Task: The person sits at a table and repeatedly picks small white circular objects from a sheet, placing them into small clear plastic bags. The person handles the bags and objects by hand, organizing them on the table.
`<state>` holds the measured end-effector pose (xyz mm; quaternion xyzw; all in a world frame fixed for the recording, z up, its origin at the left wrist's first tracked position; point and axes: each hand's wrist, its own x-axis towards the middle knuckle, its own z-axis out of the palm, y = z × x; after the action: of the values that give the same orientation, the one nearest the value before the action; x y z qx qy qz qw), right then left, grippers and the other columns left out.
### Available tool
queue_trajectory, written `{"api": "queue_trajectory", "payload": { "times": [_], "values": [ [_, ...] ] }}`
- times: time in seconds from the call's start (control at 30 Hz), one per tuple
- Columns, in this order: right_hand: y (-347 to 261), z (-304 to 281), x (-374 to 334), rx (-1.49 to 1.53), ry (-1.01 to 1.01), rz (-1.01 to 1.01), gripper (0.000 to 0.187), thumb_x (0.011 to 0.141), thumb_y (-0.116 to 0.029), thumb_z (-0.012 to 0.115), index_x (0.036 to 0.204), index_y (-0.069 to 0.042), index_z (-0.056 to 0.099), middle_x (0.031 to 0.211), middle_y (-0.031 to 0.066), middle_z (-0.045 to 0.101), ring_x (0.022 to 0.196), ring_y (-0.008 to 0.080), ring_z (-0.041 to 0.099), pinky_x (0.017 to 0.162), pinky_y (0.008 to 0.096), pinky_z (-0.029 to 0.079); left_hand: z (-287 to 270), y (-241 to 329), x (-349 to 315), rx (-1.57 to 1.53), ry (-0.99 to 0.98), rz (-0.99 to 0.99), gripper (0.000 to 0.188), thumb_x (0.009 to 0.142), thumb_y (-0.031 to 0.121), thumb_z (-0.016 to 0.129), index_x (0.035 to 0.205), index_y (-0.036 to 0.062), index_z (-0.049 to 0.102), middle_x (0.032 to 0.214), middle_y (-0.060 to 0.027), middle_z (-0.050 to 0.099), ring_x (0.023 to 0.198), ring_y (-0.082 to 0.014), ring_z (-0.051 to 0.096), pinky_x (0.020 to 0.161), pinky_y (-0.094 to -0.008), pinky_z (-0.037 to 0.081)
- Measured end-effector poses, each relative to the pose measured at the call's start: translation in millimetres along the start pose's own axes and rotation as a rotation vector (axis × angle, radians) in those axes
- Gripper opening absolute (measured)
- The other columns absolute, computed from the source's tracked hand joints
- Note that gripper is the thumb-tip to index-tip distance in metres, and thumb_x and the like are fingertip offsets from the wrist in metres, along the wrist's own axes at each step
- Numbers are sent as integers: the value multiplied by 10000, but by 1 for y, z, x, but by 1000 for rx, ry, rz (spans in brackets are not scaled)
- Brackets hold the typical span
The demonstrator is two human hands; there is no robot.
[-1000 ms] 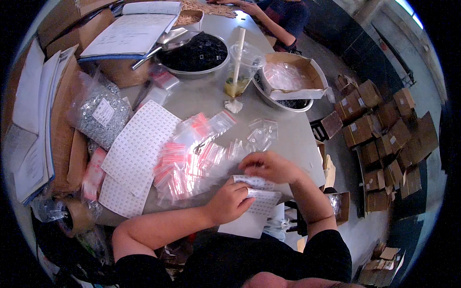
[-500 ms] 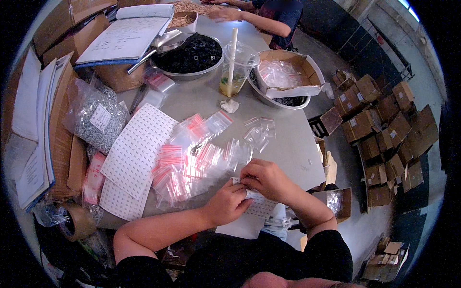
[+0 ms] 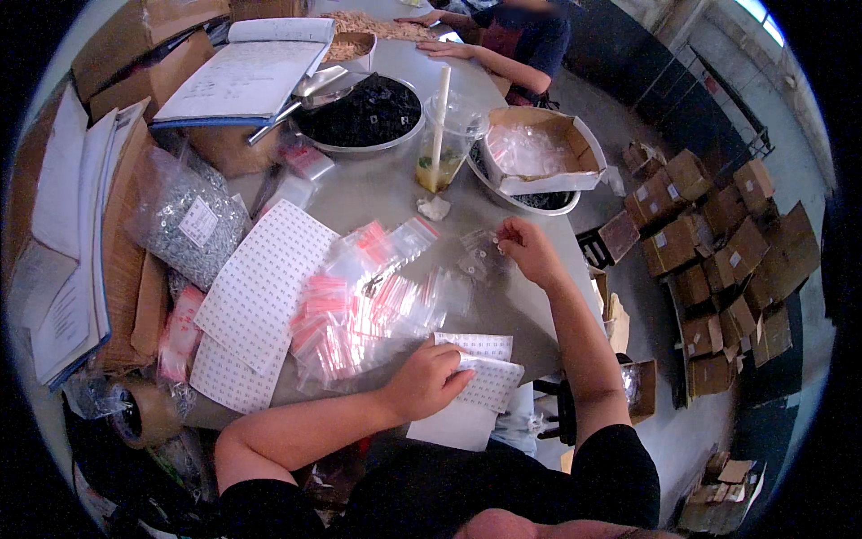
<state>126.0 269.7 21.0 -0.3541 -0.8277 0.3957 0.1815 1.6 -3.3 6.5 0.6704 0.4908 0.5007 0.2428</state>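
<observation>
At the counter [image 3: 518,328], the left hand [image 3: 429,382] grasps a label sheet [image 3: 492,381]; the right hand [image 3: 528,247] curls over small clear bags [image 3: 473,262], its grip I cannot tell.

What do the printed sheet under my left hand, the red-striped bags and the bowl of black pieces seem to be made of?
The sheet looks like matte white paper, possibly label stock: thin and bent. The bags seem to be glossy, clear plastic film, judging by their bright glare and transparency. The bowl is probably metal, perhaps stainless steel, given its shiny grey rim.
</observation>
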Motion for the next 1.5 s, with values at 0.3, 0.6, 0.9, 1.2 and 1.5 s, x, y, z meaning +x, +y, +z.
{"api": "queue_trajectory", "payload": {
  "times": [0.3, 0.6, 0.9, 1.2, 1.5],
  "values": [
    [-26, 6, 0, -477, 190, 65, 275, 757, -10, 689, 1014, -18, 590, 915, 127, 636, 821, 236, 642, 728, 348, 506, -1, -1, -2, 2, -17, -27, 199, 852, 128, 638, 766, -32, 558, 888, -191, 615, 826, -377, 566, 784, -448, 445],
    [-3, 30, 13, -261, 67, -140, 322, 792, -142, 727, 1036, -46, 540, 881, 178, 633, 829, 349, 625, 746, 434, 496, 0, 0, -2, 29, -38, -21, 184, 850, 129, 645, 811, -40, 584, 932, -204, 629, 871, -387, 575, 811, -442, 460],
    [-27, 15, -20, -419, 25, -112, 186, 823, -153, 686, 918, -32, 582, 965, 164, 585, 907, 315, 575, 787, 404, 470, 1, -2, -3, 11, -42, -27, 196, 855, 145, 643, 829, -37, 575, 934, -203, 624, 876, -380, 578, 835, -443, 445],
    [-18, 29, -43, -342, -23, -147, 153, 838, -174, 645, 849, -25, 611, 1037, 187, 586, 1031, 364, 517, 940, 462, 401, 0, -1, -2, 23, -12, -7, 193, 844, 134, 650, 789, -35, 576, 907, -203, 623, 858, -384, 569, 792, -445, 455],
    [-22, 20, -43, -94, -50, -211, 175, 905, -176, 578, 901, -1, 584, 915, 162, 616, 903, 359, 567, 836, 435, 447, 0, 0, 0, 8, 3, 21, 194, 844, 131, 643, 779, -36, 570, 856, -195, 607, 817, -382, 562, 774, -447, 449]
  ]
}}
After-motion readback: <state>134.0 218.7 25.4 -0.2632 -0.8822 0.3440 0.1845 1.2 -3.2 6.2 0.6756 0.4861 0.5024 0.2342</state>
